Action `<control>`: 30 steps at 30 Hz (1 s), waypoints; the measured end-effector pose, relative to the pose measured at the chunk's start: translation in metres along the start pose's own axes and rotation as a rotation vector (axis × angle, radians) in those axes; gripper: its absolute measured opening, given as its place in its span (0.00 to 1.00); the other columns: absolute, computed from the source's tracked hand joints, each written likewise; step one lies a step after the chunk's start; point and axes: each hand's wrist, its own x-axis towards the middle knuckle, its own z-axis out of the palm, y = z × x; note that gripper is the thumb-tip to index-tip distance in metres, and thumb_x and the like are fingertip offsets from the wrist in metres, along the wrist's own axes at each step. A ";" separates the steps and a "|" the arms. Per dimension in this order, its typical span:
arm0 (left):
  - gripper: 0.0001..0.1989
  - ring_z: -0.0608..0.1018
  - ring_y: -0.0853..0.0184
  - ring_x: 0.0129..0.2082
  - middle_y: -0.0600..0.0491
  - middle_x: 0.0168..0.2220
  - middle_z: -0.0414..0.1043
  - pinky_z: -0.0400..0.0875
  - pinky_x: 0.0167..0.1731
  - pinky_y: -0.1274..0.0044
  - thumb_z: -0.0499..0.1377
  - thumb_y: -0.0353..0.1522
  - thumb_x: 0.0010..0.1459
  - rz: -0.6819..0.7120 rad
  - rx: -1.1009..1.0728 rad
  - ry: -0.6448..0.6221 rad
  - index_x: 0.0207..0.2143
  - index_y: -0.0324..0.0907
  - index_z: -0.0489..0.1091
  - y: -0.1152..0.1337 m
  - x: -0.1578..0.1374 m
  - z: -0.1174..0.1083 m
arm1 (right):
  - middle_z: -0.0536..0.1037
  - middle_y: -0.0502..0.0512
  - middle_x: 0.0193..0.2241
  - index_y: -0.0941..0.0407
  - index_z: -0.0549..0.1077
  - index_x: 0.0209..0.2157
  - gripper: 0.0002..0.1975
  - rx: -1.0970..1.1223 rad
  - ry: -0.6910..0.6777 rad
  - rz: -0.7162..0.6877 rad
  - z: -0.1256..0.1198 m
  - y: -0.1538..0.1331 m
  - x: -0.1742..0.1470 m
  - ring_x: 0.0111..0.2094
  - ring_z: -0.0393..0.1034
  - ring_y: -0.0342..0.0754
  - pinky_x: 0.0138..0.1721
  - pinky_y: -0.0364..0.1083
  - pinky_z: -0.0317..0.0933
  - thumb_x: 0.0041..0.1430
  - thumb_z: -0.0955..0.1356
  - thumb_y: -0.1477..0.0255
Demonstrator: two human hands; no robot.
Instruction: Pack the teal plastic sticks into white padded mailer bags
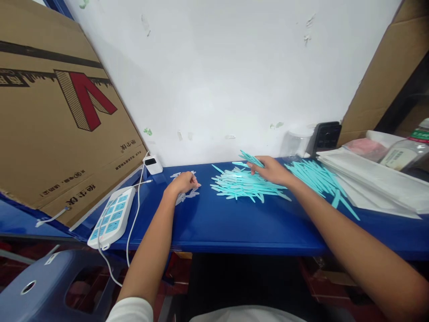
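My right hand (268, 170) is closed around a small bundle of slim teal plastic sticks (250, 157), their ends pointing up and left. Beneath it spreads a loose pile of similar teal sticks (239, 183), lying in crossing directions. To the left, my left hand (185, 182) has its fingers pinched together just above the table; whether something small is between them I cannot make out. Small translucent, whitish pieces (187, 195) lie around and under that hand. Another heap of teal sticks (315, 176), more evenly lined up, rests beyond my right forearm.
On the blue table (234, 228), a white power strip (112, 214) with cables and a small white device (153, 164) sit left, beside a large cardboard box (67, 112). Right are a clear jar (296, 142), a black device (326, 136), white bags (368, 179) and a bottle (407, 150).
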 end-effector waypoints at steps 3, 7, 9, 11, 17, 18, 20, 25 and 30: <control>0.15 0.78 0.62 0.27 0.49 0.28 0.80 0.66 0.26 0.75 0.69 0.45 0.52 0.070 -0.073 0.066 0.29 0.44 0.75 0.010 0.000 0.006 | 0.75 0.54 0.28 0.58 0.74 0.28 0.28 0.005 -0.007 -0.013 0.001 0.000 0.001 0.26 0.61 0.45 0.32 0.46 0.54 0.64 0.63 0.48; 0.16 0.79 0.63 0.28 0.49 0.29 0.80 0.69 0.29 0.76 0.64 0.46 0.59 0.177 -0.239 0.144 0.36 0.42 0.74 0.026 0.003 0.015 | 0.73 0.53 0.25 0.58 0.75 0.27 0.29 0.035 -0.011 -0.023 0.001 -0.005 -0.001 0.25 0.60 0.44 0.31 0.45 0.54 0.63 0.63 0.46; 0.18 0.79 0.65 0.27 0.48 0.31 0.80 0.71 0.29 0.76 0.65 0.47 0.58 0.208 -0.356 0.179 0.38 0.41 0.75 0.034 0.006 0.020 | 0.69 0.51 0.22 0.58 0.74 0.27 0.29 0.092 -0.044 0.009 0.001 -0.010 -0.003 0.23 0.59 0.43 0.29 0.45 0.54 0.62 0.64 0.45; 0.20 0.80 0.65 0.28 0.46 0.34 0.80 0.73 0.29 0.75 0.66 0.47 0.57 0.238 -0.486 0.213 0.40 0.39 0.76 0.042 0.008 0.026 | 0.66 0.48 0.19 0.57 0.74 0.28 0.29 0.170 -0.099 0.054 0.002 -0.014 -0.005 0.20 0.57 0.42 0.26 0.44 0.53 0.61 0.66 0.44; 0.14 0.84 0.59 0.40 0.45 0.41 0.83 0.75 0.37 0.73 0.68 0.42 0.58 0.339 -0.507 0.399 0.41 0.41 0.80 0.064 0.003 0.038 | 0.60 0.44 0.15 0.57 0.74 0.29 0.27 0.387 -0.242 0.127 0.008 -0.015 -0.008 0.18 0.52 0.41 0.23 0.44 0.47 0.58 0.70 0.44; 0.13 0.84 0.59 0.41 0.46 0.42 0.83 0.75 0.38 0.73 0.68 0.41 0.59 0.347 -0.482 0.420 0.39 0.42 0.81 0.067 0.001 0.039 | 0.60 0.44 0.15 0.57 0.74 0.28 0.27 0.400 -0.254 0.133 0.010 -0.014 -0.008 0.18 0.51 0.41 0.22 0.44 0.46 0.57 0.70 0.45; 0.11 0.84 0.58 0.42 0.46 0.43 0.83 0.75 0.40 0.71 0.67 0.40 0.60 0.359 -0.464 0.452 0.38 0.42 0.82 0.073 -0.002 0.041 | 0.60 0.44 0.15 0.57 0.75 0.28 0.27 0.407 -0.272 0.130 0.012 -0.012 -0.008 0.18 0.51 0.40 0.22 0.44 0.46 0.57 0.71 0.46; 0.10 0.84 0.56 0.44 0.47 0.43 0.84 0.77 0.41 0.69 0.68 0.39 0.59 0.386 -0.515 0.476 0.38 0.43 0.83 0.082 -0.006 0.044 | 0.61 0.45 0.16 0.57 0.75 0.27 0.25 0.431 -0.293 0.137 0.013 -0.011 -0.008 0.18 0.50 0.40 0.22 0.43 0.45 0.56 0.72 0.47; 0.09 0.84 0.56 0.44 0.47 0.43 0.84 0.78 0.43 0.68 0.68 0.39 0.60 0.441 -0.555 0.473 0.37 0.44 0.83 0.086 -0.008 0.048 | 0.63 0.46 0.17 0.58 0.75 0.28 0.25 0.452 -0.316 0.136 0.013 -0.012 -0.008 0.18 0.49 0.39 0.21 0.43 0.45 0.56 0.73 0.48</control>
